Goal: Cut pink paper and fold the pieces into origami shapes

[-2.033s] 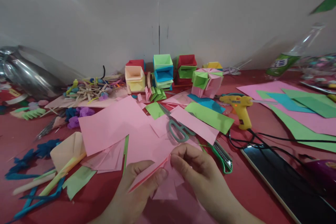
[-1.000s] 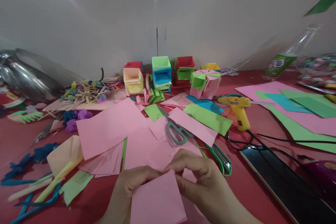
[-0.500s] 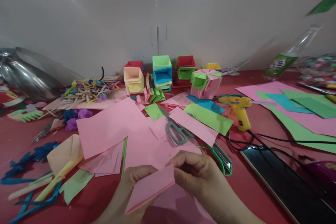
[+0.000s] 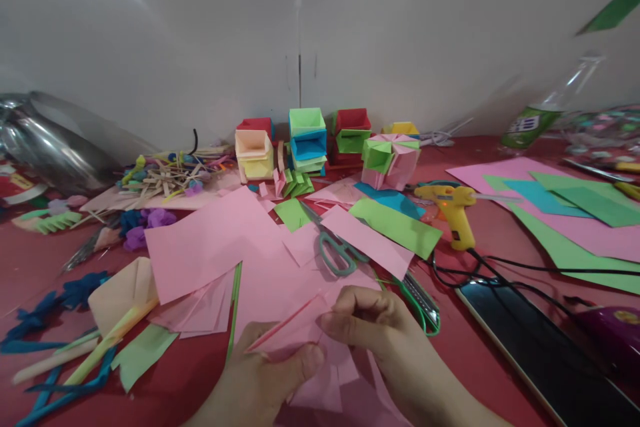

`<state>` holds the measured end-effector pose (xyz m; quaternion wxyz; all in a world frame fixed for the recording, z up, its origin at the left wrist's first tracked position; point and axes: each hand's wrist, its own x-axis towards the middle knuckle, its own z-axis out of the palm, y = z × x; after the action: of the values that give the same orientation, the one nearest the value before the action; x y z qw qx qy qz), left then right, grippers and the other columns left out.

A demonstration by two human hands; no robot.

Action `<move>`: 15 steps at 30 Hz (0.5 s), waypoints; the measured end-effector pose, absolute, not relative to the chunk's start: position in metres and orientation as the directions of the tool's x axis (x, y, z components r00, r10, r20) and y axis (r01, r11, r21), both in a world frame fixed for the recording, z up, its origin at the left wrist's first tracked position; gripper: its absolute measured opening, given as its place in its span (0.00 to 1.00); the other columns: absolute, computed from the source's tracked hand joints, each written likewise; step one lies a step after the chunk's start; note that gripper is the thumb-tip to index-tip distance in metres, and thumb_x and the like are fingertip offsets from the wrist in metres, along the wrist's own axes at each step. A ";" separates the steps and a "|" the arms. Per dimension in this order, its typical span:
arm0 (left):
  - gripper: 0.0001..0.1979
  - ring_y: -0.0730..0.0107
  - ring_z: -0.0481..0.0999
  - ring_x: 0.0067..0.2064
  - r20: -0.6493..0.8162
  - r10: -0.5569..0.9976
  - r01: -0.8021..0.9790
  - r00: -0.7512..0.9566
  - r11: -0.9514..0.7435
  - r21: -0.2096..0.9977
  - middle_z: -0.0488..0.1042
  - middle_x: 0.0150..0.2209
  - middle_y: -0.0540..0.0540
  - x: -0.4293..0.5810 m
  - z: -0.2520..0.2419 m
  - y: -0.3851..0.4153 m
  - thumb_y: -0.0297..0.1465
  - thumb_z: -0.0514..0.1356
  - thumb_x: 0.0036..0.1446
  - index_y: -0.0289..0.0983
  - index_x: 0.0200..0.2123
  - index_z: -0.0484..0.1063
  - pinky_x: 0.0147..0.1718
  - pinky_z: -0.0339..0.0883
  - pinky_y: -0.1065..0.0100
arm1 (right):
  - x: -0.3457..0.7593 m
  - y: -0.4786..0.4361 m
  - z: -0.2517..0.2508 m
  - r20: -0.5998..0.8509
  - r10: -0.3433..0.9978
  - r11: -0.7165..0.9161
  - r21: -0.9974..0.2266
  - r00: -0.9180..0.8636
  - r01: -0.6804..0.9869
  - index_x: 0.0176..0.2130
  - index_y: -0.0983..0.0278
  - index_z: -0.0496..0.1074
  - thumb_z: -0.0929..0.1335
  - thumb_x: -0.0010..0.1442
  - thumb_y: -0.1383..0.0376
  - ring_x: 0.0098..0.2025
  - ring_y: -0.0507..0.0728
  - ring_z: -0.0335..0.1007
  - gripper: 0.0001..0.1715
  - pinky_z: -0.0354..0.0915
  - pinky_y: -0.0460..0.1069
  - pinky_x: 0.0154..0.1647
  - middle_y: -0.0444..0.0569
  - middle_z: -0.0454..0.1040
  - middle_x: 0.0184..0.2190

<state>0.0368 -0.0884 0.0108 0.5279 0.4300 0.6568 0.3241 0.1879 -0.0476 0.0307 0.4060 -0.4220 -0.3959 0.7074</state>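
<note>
Both hands grip one piece of folded pink paper (image 4: 297, 330) just above the table near the front edge of the view. My left hand (image 4: 270, 373) is closed on its left part, the thumb lying across the near face. With thumb and forefinger pinched, my right hand (image 4: 373, 327) holds the paper's right end. Beneath lie more pink sheets (image 4: 260, 280). Beyond the hands, green-handled scissors (image 4: 339, 253) rest partly under a pink strip (image 4: 370, 240). A green utility knife (image 4: 423, 303) lies just past my right hand.
Folded paper boxes (image 4: 307, 143) stand stacked along the wall. To the right are a yellow glue gun (image 4: 457, 210) with a black cord, a phone (image 4: 540, 353), coloured sheets (image 4: 555, 213) and a bottle (image 4: 535, 120). Blue and yellow strips (image 4: 107, 340) and a metal kettle (image 4: 55, 147) are leftward.
The folded pink paper has been turned over in my hands, its folded edge now facing away. My left thumb has come across its near side.
</note>
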 end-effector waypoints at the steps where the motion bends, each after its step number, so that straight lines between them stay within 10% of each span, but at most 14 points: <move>1: 0.12 0.62 0.73 0.31 -0.405 0.912 0.225 -0.072 0.410 0.884 0.76 0.26 0.46 0.036 0.011 -0.088 0.41 0.61 0.45 0.38 0.22 0.75 0.26 0.66 0.70 | 0.187 -0.047 0.029 -0.273 0.907 -0.351 -0.911 -0.321 -0.218 0.18 0.66 0.68 0.73 0.44 0.63 0.20 0.46 0.50 0.14 0.48 0.44 0.22 0.38 0.61 0.15; 15: 0.20 0.70 0.74 0.21 -0.371 0.907 -0.027 0.200 0.383 0.923 0.75 0.20 0.46 0.038 0.010 -0.078 0.45 0.63 0.45 0.31 0.25 0.74 0.21 0.65 0.73 | 0.192 -0.042 0.034 -0.262 0.950 -0.289 -0.944 -0.171 -0.158 0.21 0.66 0.71 0.73 0.44 0.58 0.22 0.48 0.55 0.14 0.54 0.45 0.24 0.41 0.64 0.18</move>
<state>0.0381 -0.0785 0.0099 0.6490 0.4231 0.5201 0.3596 0.1919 -0.0424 0.0341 0.4301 -0.4793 -0.4130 0.6439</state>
